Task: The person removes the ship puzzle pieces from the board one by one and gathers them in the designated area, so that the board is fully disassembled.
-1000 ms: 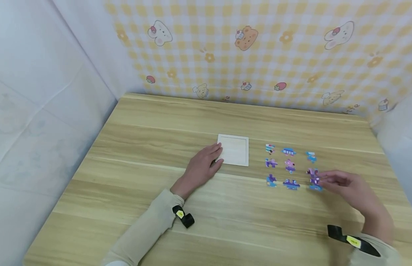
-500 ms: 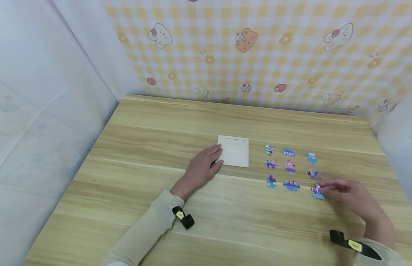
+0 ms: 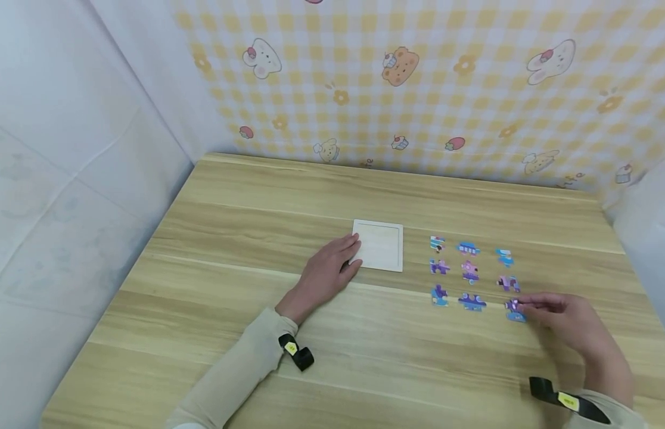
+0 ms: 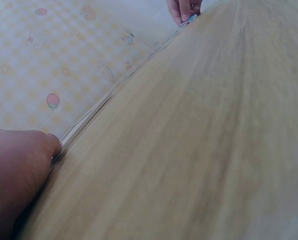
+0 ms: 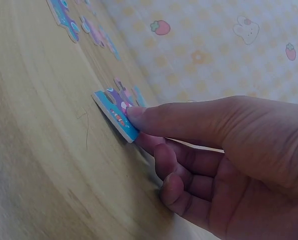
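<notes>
Between thumb and fingers, my right hand (image 3: 571,322) pinches a blue and purple jigsaw piece (image 5: 118,117) at the lower right corner of a grid of pieces. In the right wrist view one edge of it looks tilted up from the wood. My left hand (image 3: 324,271) lies flat with its fingertips on the left edge of a square white puzzle tray (image 3: 383,247), whose bare inside shows. Above the pinched piece lies a purple piece (image 3: 508,283). A pink piece (image 3: 469,270) sits mid-grid, and a wide purple-blue piece (image 3: 472,302) is to the left of my right hand.
All this is on a wood-grain table (image 3: 246,226). Other jigsaw pieces, such as a blue one (image 3: 468,248), lie spaced in rows right of the tray. A yellow checked cloth (image 3: 354,71) hangs behind the table's far edge.
My right hand has drawn the corner piece slightly toward me and right, away from the purple piece above it; in the last half second it barely moves. My left hand stays on the tray.
</notes>
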Tool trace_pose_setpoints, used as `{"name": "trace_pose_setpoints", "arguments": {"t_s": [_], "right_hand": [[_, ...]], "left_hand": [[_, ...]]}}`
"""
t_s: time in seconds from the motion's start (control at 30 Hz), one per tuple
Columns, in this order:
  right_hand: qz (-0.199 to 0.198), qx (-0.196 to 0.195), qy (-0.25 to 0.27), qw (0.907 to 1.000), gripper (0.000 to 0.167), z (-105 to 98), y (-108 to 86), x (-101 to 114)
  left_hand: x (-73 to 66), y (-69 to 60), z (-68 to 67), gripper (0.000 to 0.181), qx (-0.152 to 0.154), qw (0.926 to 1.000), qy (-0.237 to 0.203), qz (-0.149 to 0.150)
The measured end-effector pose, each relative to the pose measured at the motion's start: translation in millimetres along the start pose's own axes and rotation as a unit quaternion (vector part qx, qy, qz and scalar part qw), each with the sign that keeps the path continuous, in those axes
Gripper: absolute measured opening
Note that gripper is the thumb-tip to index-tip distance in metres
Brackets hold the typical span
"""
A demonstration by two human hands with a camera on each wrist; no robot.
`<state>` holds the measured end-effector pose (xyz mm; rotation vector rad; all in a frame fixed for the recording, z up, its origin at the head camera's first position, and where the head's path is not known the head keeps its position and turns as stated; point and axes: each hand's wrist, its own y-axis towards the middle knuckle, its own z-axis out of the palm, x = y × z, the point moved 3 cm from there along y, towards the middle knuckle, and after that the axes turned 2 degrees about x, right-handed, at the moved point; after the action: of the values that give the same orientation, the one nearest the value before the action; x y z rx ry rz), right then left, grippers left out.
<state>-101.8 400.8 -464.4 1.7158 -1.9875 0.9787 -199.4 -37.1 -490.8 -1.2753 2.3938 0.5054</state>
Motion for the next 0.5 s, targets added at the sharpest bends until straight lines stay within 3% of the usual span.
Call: {"name": "trace_pose_setpoints", "arguments": {"t_s": [0.5], "right_hand": [[0.016, -0.002, 0.018, 0.9997, 0.033, 1.3, 1.0, -2.1]], "left_hand": [[2.3, 0.5, 1.6, 0.051, 0.004, 1.0, -0.001, -0.003]]}}
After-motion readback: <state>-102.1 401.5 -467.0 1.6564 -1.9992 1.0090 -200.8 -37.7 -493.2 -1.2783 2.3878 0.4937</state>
